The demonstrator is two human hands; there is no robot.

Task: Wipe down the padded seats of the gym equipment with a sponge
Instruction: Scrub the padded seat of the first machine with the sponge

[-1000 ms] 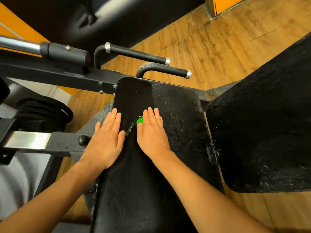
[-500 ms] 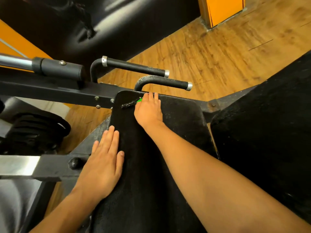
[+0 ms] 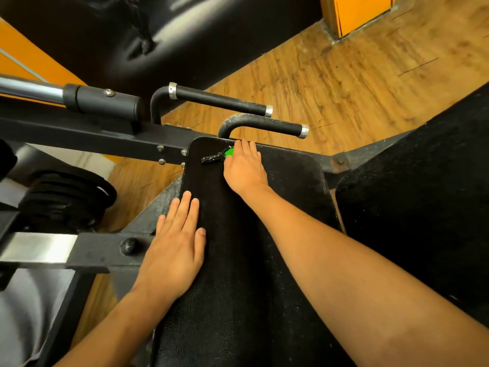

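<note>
A long black padded seat runs away from me down the middle of the view. My right hand lies flat at its far end, fingers straight, pressing a green sponge against the pad; only a corner of the sponge shows beside my thumb. A dark, wet-looking smear sits just left of the sponge. My left hand rests flat with straight fingers on the pad's left edge, nearer to me.
Two black handlebars stick out past the seat's far end. The machine's frame bar and stacked weight plates lie to the left. Another black pad stands to the right. Wooden floor lies beyond.
My right hand slid the sponge from the middle of the pad to its far end, then stayed there. My left hand kept its place on the left edge.
</note>
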